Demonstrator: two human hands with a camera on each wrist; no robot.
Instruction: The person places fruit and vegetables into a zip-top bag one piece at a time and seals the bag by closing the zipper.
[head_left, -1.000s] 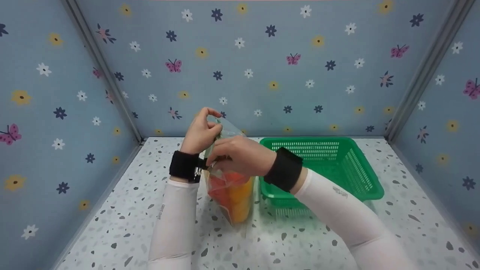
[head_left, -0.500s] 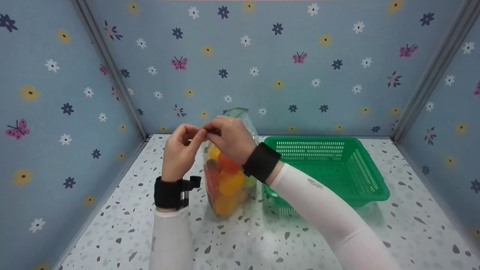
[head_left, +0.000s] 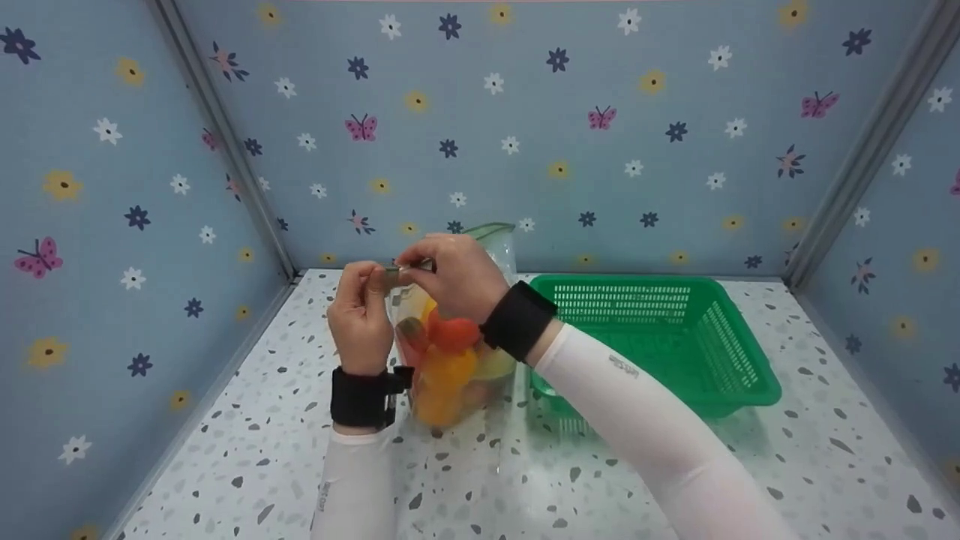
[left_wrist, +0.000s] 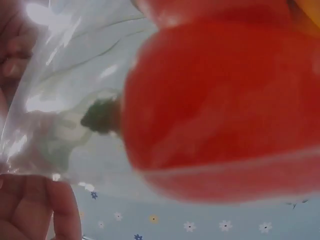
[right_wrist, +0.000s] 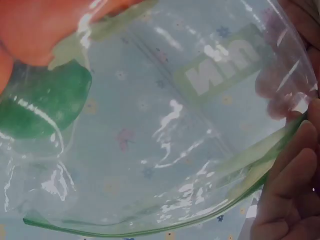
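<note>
A clear plastic zip bag (head_left: 495, 259) with a green strip (right_wrist: 125, 233) along its mouth stands upright on the table. Through its film show a red bell pepper (left_wrist: 215, 105) with a green stem, and yellow and orange produce (head_left: 444, 375). My left hand (head_left: 360, 319) pinches the bag's top edge at its left corner. Right beside it, the fingers and thumb of my right hand (head_left: 465, 277) pinch the same strip. Farther right, the strip rises behind the right hand in a loose curve, as the right wrist view also shows.
An open green plastic basket (head_left: 660, 409) with slotted walls stands just right of the bag, partly under my right forearm. The speckled white tabletop (head_left: 247, 427) is enclosed at the back and sides by blue flowered panels (head_left: 540, 97).
Both hands have come from the bag's side and front to its top left corner, where they now pinch the edge. The bag has turned to show more of its contents.
</note>
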